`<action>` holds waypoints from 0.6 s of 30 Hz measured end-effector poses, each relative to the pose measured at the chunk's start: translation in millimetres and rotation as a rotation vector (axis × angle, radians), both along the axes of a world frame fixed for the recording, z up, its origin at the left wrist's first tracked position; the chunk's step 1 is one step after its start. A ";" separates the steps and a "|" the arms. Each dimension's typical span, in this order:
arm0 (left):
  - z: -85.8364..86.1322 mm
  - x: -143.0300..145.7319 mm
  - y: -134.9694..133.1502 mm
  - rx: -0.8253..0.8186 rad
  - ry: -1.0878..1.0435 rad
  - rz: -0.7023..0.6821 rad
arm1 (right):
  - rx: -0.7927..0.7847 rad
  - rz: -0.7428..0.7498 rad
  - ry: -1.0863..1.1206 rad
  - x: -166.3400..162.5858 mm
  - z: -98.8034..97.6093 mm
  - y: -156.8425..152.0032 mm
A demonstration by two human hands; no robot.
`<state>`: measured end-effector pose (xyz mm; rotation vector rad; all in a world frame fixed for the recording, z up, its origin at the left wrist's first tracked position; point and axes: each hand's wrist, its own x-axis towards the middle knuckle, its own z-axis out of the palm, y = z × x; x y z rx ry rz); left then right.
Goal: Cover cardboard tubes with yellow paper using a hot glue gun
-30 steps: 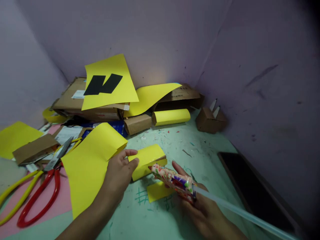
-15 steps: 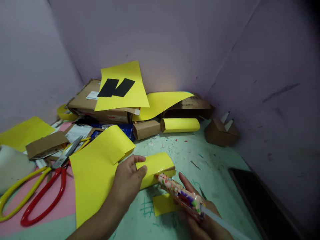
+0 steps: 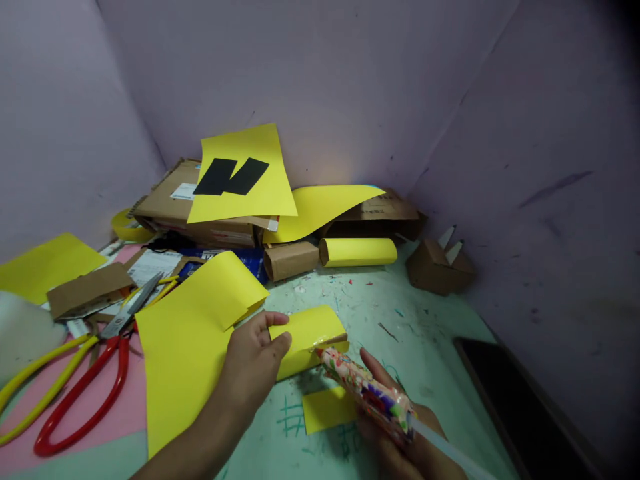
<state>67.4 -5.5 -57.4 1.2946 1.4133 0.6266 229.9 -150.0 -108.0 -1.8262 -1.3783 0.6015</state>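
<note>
My left hand (image 3: 263, 343) grips the left end of a cardboard tube wrapped in yellow paper (image 3: 310, 325), thumb and forefinger pressed on it. A shiny line of glue runs along the paper's edge, and brown cardboard shows at the right end. My right hand (image 3: 400, 427) is wrapped round a glue gun (image 3: 370, 393) with a patterned cover, a glue stick (image 3: 445, 450) poking out of its back. Its nozzle points at the tube's open paper seam. Below the tube lies a small yellow paper piece (image 3: 327, 409), partly behind the glue gun.
Scissors (image 3: 120, 327) with one red and one yellow handle lie at left beside a large yellow sheet (image 3: 185, 347). Behind stand a brown tube (image 3: 291, 260), a yellow-covered tube (image 3: 360, 252) and cardboard boxes (image 3: 165, 200). A dark flat slab (image 3: 515, 400) is at right.
The glue gun's nozzle has shifted slightly right along the seam of the tube. My left hand keeps its grip, and the whole view has drifted a little.
</note>
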 end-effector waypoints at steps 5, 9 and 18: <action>0.7 2.0 1.6 0.000 0.002 0.008 | 0.011 0.014 0.057 5.3 1.9 -7.5; -3.2 0.4 1.5 -0.004 -0.007 -0.007 | 0.050 -0.021 0.121 7.4 3.5 -12.7; -11.7 -2.6 3.0 0.009 -0.003 -0.029 | 0.008 0.022 0.296 19.2 -1.2 -11.7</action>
